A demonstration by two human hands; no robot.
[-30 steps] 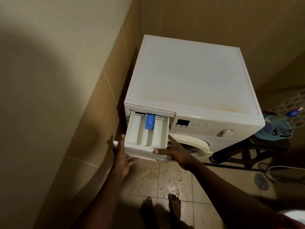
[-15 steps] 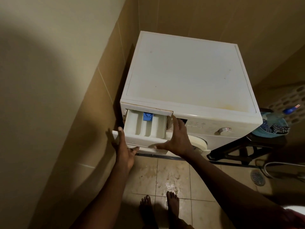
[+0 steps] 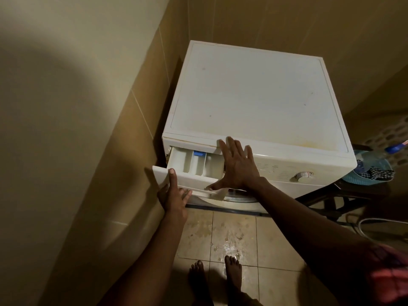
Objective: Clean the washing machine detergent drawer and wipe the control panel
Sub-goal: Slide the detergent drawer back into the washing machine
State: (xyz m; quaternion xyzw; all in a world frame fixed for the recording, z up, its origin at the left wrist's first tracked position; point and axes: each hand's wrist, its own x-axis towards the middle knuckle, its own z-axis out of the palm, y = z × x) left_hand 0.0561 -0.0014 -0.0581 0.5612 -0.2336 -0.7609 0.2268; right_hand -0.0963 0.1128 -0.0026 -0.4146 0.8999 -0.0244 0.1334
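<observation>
The right hand (image 3: 238, 168) lies flat on the washing machine (image 3: 254, 96), fingers spread straight and thumb touching the front edge of the detergent drawer (image 3: 187, 165). The left hand (image 3: 174, 195) has its thumb straight against the drawer's front and its fingers loose beneath. The drawer juts partly out between the hands. The control panel (image 3: 278, 171) lies beyond the right hand.

1. Washing machine (image 3: 254, 96): one counted.
2. Detergent drawer (image 3: 194, 181): one; three compartments were visible in it, and one blue insert (image 3: 199, 153).
3. Grips: two, the left grip (image 3: 174, 195) and the right grip (image 3: 236, 168).
4. Dial (image 3: 303, 175) on the control panel (image 3: 276, 171): one.
5. Bare feet: two, the left foot (image 3: 198, 277) and the right foot (image 3: 233, 272).
6. Blue basin (image 3: 362, 180): one.
</observation>
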